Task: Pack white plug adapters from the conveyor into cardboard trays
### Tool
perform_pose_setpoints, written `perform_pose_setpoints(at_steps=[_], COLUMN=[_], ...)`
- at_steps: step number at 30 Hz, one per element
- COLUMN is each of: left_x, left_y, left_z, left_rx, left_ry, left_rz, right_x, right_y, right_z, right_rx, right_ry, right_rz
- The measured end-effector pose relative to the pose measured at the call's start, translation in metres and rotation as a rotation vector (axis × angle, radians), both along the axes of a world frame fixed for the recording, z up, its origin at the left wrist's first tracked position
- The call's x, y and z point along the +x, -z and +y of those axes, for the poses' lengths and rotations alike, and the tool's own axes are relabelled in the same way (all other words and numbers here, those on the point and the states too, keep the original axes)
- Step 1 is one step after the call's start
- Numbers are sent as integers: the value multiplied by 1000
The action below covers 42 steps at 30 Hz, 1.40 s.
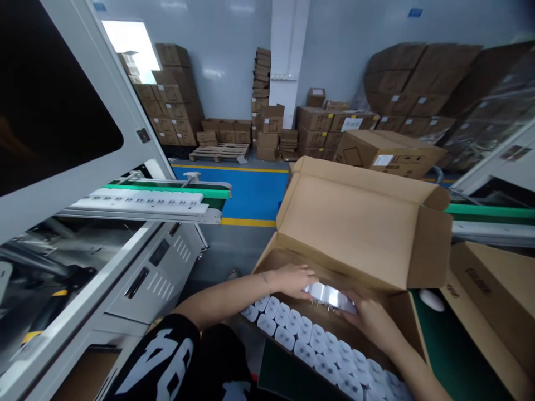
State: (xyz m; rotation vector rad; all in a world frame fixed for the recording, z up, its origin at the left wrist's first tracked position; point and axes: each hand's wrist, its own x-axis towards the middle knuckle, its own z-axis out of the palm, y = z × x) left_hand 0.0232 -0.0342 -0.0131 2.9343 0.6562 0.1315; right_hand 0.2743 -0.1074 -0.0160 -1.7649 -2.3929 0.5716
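An open cardboard box [346, 223] lies in front of me with its lid folded back. Several white rounded-square pieces [304, 328] stand in rows along its near side. Over the bare part of the box, my left hand [295, 280] grips the left end of a short row of shiny white pieces [330, 297]. The right end of that row is between the fingers of my right hand [365, 314]. Small metal prongs show on the underside of the held row. The palms and some fingertips are hidden.
A conveyor [167, 195] with a green edge carries white pieces on the left, above a grey cabinet [159, 273]. Another cardboard box [493, 301] and a white oval object [432, 299] are at the right. Stacked cartons [313, 128] line the back wall.
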Motion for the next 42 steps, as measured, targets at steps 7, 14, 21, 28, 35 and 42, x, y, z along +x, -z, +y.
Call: perform_pose_setpoints(at_steps=[7,14,21,28,35,42], left_x=[-2,-38,-33,-67,-37,-42], left_y=[-26,-68,-57,-78,-39,-31], left_z=[-1,-40,-57,-11,-4,-25], left_rx=[4,-210,-162,-392,-37,-135], left_ry=[-16,53,-37,-485,-732,-575], left_rz=[-10,133,158,-123,94,300], right_x=[-14,-61,-88,3,8,2], right_y=[-21,-58,-62,-54,-21,-26], right_z=[-13,-48,-42,-41,-48,-50], right_rx=[141,-5,-43,78,51,-131], right_ry=[96,-166,-264,399,454,352], right_rz=[-223,48,101,133,-386,-366])
